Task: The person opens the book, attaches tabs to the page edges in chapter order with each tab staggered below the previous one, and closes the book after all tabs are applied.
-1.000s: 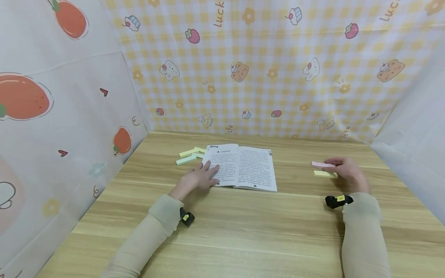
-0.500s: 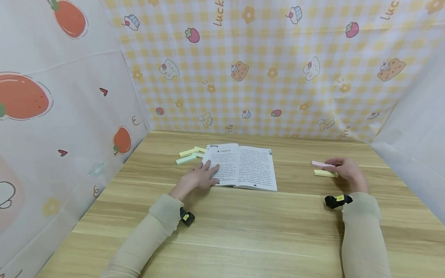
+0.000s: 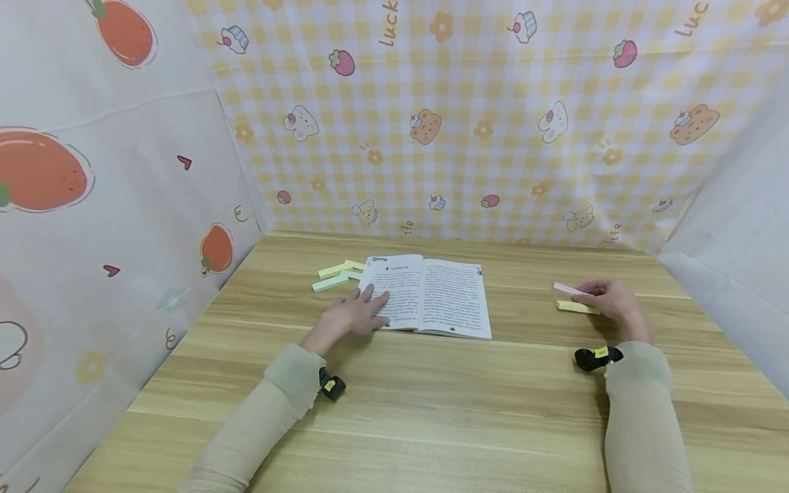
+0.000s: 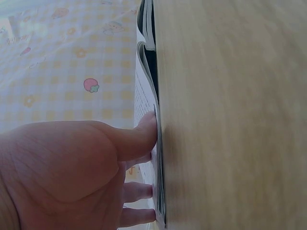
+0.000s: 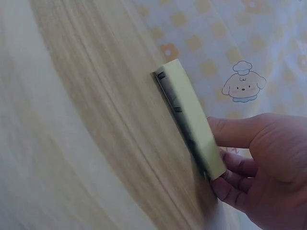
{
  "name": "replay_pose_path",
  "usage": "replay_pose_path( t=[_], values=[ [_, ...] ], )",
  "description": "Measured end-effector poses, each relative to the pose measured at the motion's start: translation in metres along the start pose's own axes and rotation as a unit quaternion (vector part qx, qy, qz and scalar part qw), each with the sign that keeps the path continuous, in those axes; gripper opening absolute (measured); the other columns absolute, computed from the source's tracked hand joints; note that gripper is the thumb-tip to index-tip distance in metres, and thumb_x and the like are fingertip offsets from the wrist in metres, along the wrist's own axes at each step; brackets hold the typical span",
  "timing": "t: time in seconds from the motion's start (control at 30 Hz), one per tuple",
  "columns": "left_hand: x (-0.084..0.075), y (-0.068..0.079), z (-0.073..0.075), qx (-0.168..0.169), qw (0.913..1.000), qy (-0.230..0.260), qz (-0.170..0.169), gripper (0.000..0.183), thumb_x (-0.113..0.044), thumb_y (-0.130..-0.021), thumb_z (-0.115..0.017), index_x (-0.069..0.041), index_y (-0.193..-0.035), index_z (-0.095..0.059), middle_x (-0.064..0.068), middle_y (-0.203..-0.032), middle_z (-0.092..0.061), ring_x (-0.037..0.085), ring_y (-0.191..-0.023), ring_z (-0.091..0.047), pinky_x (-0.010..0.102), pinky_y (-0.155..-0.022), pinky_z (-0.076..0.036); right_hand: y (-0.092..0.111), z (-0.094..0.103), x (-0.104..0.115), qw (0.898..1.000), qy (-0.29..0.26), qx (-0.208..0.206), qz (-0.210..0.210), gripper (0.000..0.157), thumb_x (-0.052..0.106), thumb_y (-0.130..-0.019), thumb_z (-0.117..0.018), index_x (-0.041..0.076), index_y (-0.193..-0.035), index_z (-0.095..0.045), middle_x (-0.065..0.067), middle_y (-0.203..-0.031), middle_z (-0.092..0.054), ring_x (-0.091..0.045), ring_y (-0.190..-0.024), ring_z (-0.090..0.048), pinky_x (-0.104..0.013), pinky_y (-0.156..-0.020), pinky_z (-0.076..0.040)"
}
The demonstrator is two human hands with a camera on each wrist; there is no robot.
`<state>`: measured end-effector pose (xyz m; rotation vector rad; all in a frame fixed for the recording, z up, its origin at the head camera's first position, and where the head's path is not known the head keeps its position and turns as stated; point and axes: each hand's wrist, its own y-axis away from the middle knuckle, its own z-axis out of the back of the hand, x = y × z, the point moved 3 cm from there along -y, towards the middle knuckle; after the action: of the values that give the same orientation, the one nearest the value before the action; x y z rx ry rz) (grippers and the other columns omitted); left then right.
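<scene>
One end of the pink strip (image 3: 568, 289) has swung a bit farther up since one second ago. Just beside it, on the person's side, lies a yellow strip (image 3: 576, 308), which blocks the pink one in the right wrist view. More strips, green (image 3: 329, 283) and yellow (image 3: 335, 271), lie by the left edge of the open book (image 3: 455, 298). With fingers apart, the left hand (image 3: 354, 315) rests on the left page, the same as before. The right hand (image 3: 615, 301) pinches the pink strip, thin and straight, at the right of the wooden surface (image 3: 431, 418).
</scene>
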<state>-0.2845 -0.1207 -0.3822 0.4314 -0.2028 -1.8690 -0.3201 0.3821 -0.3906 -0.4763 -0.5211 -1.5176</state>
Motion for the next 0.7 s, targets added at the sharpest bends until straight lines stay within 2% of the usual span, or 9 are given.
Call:
replay_pose_path(
  t=[0.13,0.37,0.6,0.7],
  values=[
    [0.0,-0.001,-0.001,0.0,1.0,-0.001,-0.002,0.066,-0.048,-0.107,-0.041,-0.022,-0.163,-0.018,0.015,-0.168,-0.004,0.043,-0.152,-0.007,0.062,-0.118,-0.016,-0.001,-0.002,-0.003,1.0,0.006,0.001,0.013,0.045,0.03,-0.098,-0.068,-0.01,-0.117,-0.065,-0.022,-0.105,-0.067,-0.022,-0.08,-0.053,-0.033,-0.066,-0.044],
    [-0.001,-0.002,-0.001,-0.003,1.0,-0.002,-0.003,0.066,-0.048,-0.107,-0.042,-0.023,-0.163,-0.019,0.015,-0.168,-0.006,0.043,-0.151,-0.009,0.062,-0.118,-0.017,0.0,-0.003,-0.003,1.0,0.011,0.008,0.023,0.047,0.035,-0.101,-0.062,-0.009,-0.12,-0.064,-0.023,-0.111,-0.066,-0.026,-0.089,-0.053,-0.033,-0.073,-0.043],
    [-0.001,-0.002,0.003,-0.017,0.9997,0.009,-0.016,0.066,-0.047,-0.106,-0.045,-0.021,-0.162,-0.023,0.017,-0.167,-0.01,0.046,-0.15,-0.013,0.063,-0.118,-0.017,0.005,0.0,0.005,0.999,-0.046,0.011,0.006,0.052,0.038,-0.103,-0.059,-0.009,-0.128,-0.059,-0.026,-0.119,-0.06,-0.032,-0.101,-0.05,-0.038,-0.081,-0.04],
    [0.001,-0.003,0.004,-0.025,0.9993,0.016,-0.023,0.065,-0.046,-0.106,-0.047,-0.019,-0.162,-0.025,0.019,-0.166,-0.012,0.046,-0.149,-0.014,0.063,-0.117,-0.018,0.005,0.002,0.009,0.999,-0.053,0.004,0.01,0.052,0.036,-0.103,-0.059,-0.009,-0.129,-0.057,-0.029,-0.122,-0.06,-0.036,-0.106,-0.051,-0.043,-0.086,-0.041]
  ],
)
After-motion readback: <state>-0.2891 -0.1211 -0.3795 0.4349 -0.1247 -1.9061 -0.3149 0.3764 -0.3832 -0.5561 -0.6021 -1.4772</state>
